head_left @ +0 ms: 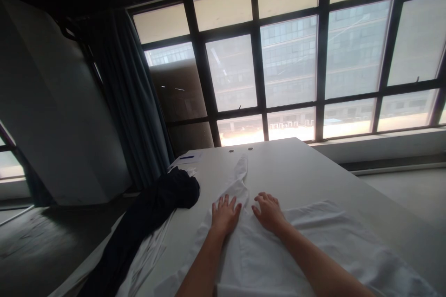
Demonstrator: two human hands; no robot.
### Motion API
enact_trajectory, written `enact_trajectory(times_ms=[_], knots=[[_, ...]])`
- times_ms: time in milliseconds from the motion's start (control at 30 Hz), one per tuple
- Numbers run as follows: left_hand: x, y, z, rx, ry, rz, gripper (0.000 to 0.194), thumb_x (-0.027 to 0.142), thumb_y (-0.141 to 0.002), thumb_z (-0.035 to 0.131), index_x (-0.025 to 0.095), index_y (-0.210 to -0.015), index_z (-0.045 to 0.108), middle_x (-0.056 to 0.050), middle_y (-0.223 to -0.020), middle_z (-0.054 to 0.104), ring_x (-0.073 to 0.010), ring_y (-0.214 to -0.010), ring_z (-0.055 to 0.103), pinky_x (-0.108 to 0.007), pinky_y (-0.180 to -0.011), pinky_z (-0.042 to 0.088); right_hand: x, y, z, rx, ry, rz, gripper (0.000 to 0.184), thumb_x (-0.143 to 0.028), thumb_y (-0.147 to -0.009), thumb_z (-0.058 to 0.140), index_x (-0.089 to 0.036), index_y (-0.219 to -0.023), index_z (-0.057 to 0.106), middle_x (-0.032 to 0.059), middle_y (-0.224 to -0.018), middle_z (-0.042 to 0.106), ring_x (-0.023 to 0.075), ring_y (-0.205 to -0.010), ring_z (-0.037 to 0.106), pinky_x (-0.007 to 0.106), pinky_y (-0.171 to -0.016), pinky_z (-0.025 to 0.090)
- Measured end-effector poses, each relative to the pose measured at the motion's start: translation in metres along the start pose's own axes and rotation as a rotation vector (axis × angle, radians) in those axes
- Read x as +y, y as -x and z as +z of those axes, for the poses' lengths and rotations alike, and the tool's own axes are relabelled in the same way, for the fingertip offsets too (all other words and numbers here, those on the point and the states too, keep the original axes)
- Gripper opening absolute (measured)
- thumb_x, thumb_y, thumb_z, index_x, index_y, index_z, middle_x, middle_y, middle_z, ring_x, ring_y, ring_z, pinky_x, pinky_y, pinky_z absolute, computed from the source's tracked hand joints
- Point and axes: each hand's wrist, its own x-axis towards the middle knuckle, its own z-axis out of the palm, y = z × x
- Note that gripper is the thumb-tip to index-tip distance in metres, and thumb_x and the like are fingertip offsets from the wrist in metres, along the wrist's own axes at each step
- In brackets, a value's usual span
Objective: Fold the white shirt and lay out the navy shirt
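The left hand (226, 216), fingers spread, is pressing flat on the white garment (258, 260) at six o'clock on the table (278, 162). The right hand (269, 211), loosely curled open, is resting at its one o'clock edge, gripping nothing visible.

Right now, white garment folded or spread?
Spread: the white garment lies opened out across the table, wrinkled, one narrow end reaching toward the windows.

A single head-worn camera looks forward and down from the near end of a long white flat-topped table (296, 171), close above two bare forearms reaching in from below, and faces a tall black-framed window wall (289, 60) beyond the table's far edge.
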Motion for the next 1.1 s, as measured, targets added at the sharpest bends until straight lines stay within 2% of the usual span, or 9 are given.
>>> enact_trajectory(times_ms=[133,300,400,467,600,700,833,967,1100], knots=[[0.003,-0.001,0.003,0.028,-0.042,-0.155,0.064,0.059,-0.096,0.039,0.027,-0.152,0.042,-0.016,-0.164,0.027,-0.0471,-0.149,0.018,-0.075,-0.111,0.008,-0.005,0.001,-0.007,-0.017,-0.035,-0.088,0.024,-0.036,-0.091,0.056,-0.026,-0.106,0.071,0.0074,-0.12,0.065,0.0251,-0.113,0.054,0.042,-0.103,0.032],[0.007,0.002,0.0,0.081,-0.058,-0.191,0.061,0.056,-0.096,0.042,0.026,-0.149,0.045,-0.018,-0.163,0.029,-0.0523,-0.147,0.015,-0.083,-0.104,0.007,-0.006,0.005,-0.011,-0.068,-0.067,-0.211,0.029,-0.034,-0.088,0.061,-0.034,-0.116,0.071,0.0047,-0.126,0.064,0.0247,-0.118,0.052,0.042,-0.105,0.031],[0.007,0.003,-0.005,0.105,-0.042,-0.028,0.057,0.046,-0.097,0.046,0.024,-0.149,0.045,-0.013,-0.165,0.027,-0.0389,-0.152,0.012,-0.064,-0.119,0.007,-0.005,0.006,-0.01,-0.105,-0.073,-0.259,0.039,-0.031,-0.091,0.058,-0.042,-0.127,0.066,0.004,-0.136,0.06,0.0254,-0.124,0.048,0.045,-0.107,0.029],[0.008,0.005,-0.008,0.08,-0.016,0.103,0.054,0.042,-0.097,0.048,0.026,-0.148,0.048,-0.009,-0.162,0.033,-0.0306,-0.152,0.021,-0.051,-0.123,0.012,-0.005,0.005,-0.01,-0.123,-0.074,-0.274,0.039,-0.026,-0.091,0.054,-0.043,-0.125,0.068,0.0031,-0.136,0.06,0.0246,-0.125,0.048,0.045,-0.107,0.028],[0.011,0.008,-0.012,0.01,0.045,0.242,0.052,0.044,-0.093,0.054,0.028,-0.142,0.055,-0.009,-0.155,0.046,-0.0315,-0.144,0.037,-0.05,-0.119,0.024,-0.009,0.003,-0.013,-0.102,-0.086,-0.297,0.025,-0.026,-0.085,0.06,-0.034,-0.099,0.078,0.004,-0.129,0.065,0.025,-0.122,0.051,0.043,-0.105,0.03],[0.018,0.013,-0.019,-0.008,0.095,0.337,0.046,0.047,-0.088,0.061,0.032,-0.131,0.065,-0.006,-0.144,0.058,-0.0302,-0.133,0.049,-0.045,-0.114,0.032,-0.013,0.002,-0.017,-0.094,-0.097,-0.331,0.016,-0.028,-0.082,0.062,-0.027,-0.075,0.077,0.0043,-0.107,0.072,0.0221,-0.107,0.058,0.038,-0.101,0.034],[0.03,0.017,-0.029,-0.047,0.15,0.44,0.026,0.04,-0.09,0.056,0.026,-0.098,0.078,-0.004,-0.103,0.076,-0.0218,-0.096,0.067,-0.029,-0.09,0.047,-0.018,0.003,-0.018,-0.08,-0.107,-0.333,0.03,-0.026,-0.087,0.056,-0.023,-0.06,0.069,0.0022,-0.068,0.068,0.0165,-0.076,0.059,0.031,-0.092,0.038],[0.04,0.018,-0.028,-0.05,0.168,0.46,0.032,0.038,-0.094,0.05,0.021,-0.09,0.077,-0.006,-0.089,0.077,-0.0194,-0.078,0.067,-0.026,-0.075,0.047,-0.016,0.002,-0.014,0.006,-0.111,-0.248,0.026,-0.024,-0.093,0.048,-0.022,-0.083,0.073,0.0067,-0.091,0.072,0.0201,-0.094,0.061,0.032,-0.094,0.039],[0.042,0.018,-0.023,0.003,0.139,0.42,0.026,0.036,-0.091,0.053,0.023,-0.096,0.076,-0.009,-0.095,0.076,-0.0241,-0.09,0.068,-0.032,-0.087,0.048,-0.01,0.001,-0.006,0.015,-0.117,-0.198,0.033,-0.021,-0.092,0.049,-0.022,-0.12,0.067,0.009,-0.124,0.069,0.0223,-0.117,0.057,0.035,-0.101,0.037]])
